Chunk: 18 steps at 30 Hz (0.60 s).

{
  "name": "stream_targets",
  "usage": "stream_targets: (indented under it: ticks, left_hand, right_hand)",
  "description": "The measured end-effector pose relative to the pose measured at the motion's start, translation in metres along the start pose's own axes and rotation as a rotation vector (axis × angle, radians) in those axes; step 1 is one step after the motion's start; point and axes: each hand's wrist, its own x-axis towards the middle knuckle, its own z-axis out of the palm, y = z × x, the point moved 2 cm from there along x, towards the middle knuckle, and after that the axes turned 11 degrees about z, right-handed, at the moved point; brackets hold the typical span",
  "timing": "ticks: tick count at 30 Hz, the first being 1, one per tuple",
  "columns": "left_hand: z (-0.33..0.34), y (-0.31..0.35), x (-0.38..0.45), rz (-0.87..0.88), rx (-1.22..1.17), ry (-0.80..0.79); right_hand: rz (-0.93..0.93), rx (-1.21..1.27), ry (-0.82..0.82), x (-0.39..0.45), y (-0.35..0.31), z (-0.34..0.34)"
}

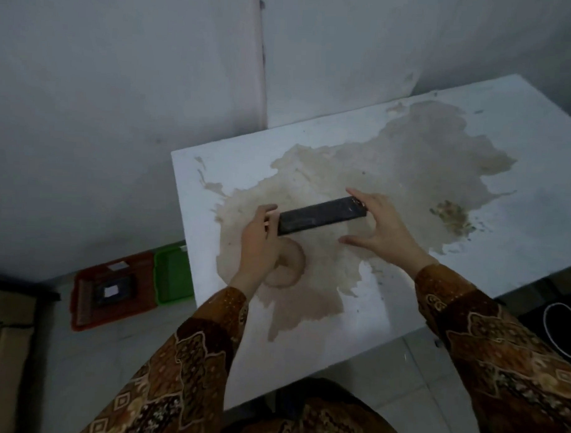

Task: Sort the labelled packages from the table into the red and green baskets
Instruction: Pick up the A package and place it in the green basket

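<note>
A long, flat black package (321,215) is held just above the stained white table (522,153). My left hand (257,244) grips its left end. My right hand (382,227) has fingertips on its right end, thumb spread below. On the floor left of the table lie the red basket (87,303) with a dark labelled package (113,289) inside, and the green basket (172,274), partly hidden behind the table edge. Its contents do not show.
A large brown stain covers the table's middle, with a dirty patch (452,215) to the right. White walls stand behind. A brown cardboard box (4,352) sits at far left on the floor. A dark object with a white cable (552,326) lies right of the table.
</note>
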Motion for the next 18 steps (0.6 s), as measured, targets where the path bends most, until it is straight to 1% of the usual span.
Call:
stream_targets:
  ticks: [3, 5, 8, 10, 12, 15, 18]
  left_hand:
    - [-0.020, 0.009, 0.016, -0.098, -0.066, 0.008]
    - [-0.030, 0.016, 0.019, -0.176, -0.181, 0.016]
    - [-0.041, 0.024, 0.016, -0.150, -0.365, 0.028]
    - [-0.043, 0.023, 0.011, -0.137, -0.479, 0.022]
    - [-0.041, 0.021, 0.005, -0.144, -0.534, 0.010]
    - [-0.038, 0.018, -0.004, -0.165, -0.537, 0.007]
    - [-0.044, 0.020, -0.004, -0.137, -0.449, -0.042]
  right_hand:
    - [-0.086, 0.043, 0.038, 0.019, -0.025, -0.012]
    - [-0.071, 0.140, 0.016, 0.028, -0.039, -0.016]
    - [0.027, 0.398, -0.095, 0.030, -0.052, -0.016]
    - [0.051, 0.491, -0.106, 0.030, -0.056, -0.014]
    - [0.070, 0.561, -0.127, 0.028, -0.057, -0.010]
    - [0.085, 0.561, -0.142, 0.024, -0.053, -0.004]
    - [0.082, 0.430, -0.172, 0.024, -0.051, -0.009]
